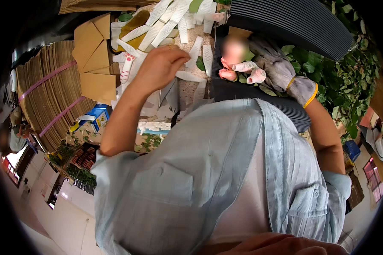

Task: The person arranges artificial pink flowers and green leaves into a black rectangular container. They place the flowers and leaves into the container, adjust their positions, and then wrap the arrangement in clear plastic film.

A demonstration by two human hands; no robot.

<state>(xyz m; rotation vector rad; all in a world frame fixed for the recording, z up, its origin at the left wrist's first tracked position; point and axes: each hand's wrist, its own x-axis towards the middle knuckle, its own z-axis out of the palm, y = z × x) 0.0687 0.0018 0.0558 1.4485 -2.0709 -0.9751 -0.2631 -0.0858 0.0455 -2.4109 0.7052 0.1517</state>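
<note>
My bare left hand [164, 63] is over the littered worktop, its fingers pressed together in a pinch; whatever may be between the fingertips is hidden. Right beside those fingertips lies a white foam net sleeve [194, 51], and several more spread beyond. My right hand [276, 63], in a grey glove with a yellow cuff edge, is closed around a small bunch of roses, its grip partly hidden. Pink rose heads [228, 73] stick out to its left, and two of them wear white foam nets [256, 75]. One spot by them is blurred.
Black ribbed mats [293, 21] lie at the far right and beneath the roses. Green leaves [315, 63] pile up on the right. At left are stacked flat cardboard [51, 85], an opened carton [93, 55] and a blue box [100, 117]. Another person [17, 131] is at the far left.
</note>
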